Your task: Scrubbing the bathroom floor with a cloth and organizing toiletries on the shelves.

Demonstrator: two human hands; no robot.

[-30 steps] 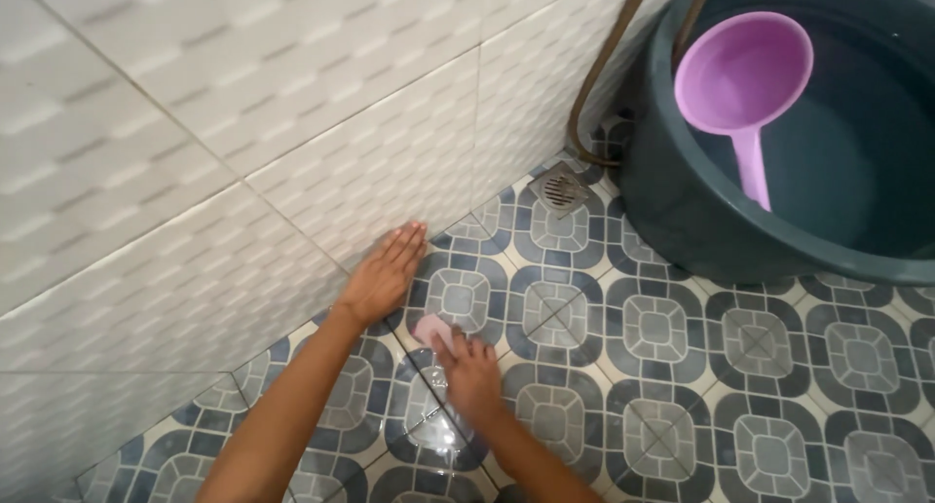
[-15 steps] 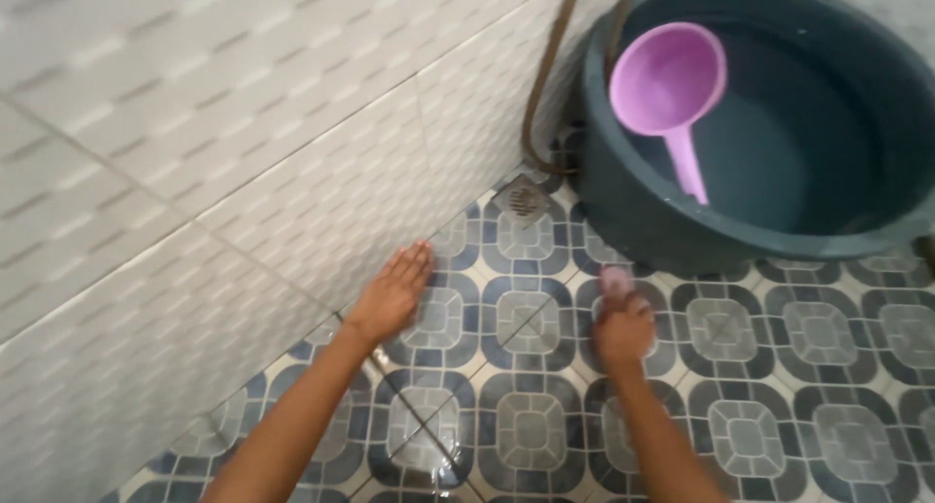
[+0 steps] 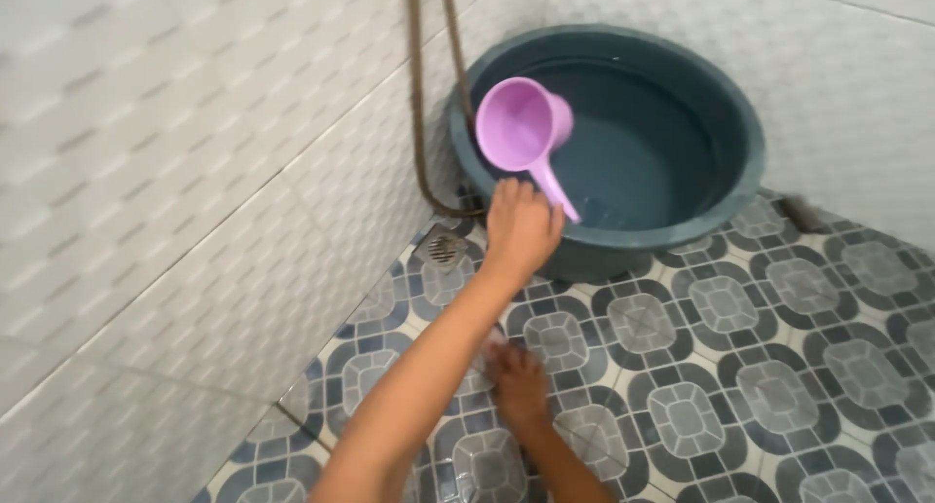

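My left hand point(image 3: 521, 225) reaches out to the dark teal basin point(image 3: 726, 196) in the corner, and its fingers curl around the handle of the purple dipper point(image 3: 521, 123). The dipper's cup is tilted up above the water inside the basin. Lower down, my right hand point(image 3: 518, 381) presses on the patterned floor tiles, partly hidden behind my left forearm. A pale pink sponge point(image 3: 495, 337) just shows at its fingertips.
A square floor drain point(image 3: 445, 248) sits by the wall left of the basin. A brown hose point(image 3: 419, 104) runs down the white tiled wall to the floor beside it. Blue-grey patterned tiles point(image 3: 740, 367) stretch away to the right.
My left hand lifted off the floor by the wall and reached up to the dipper handle. My right hand with the sponge moved back left on the tiles. The view swung toward the basin.
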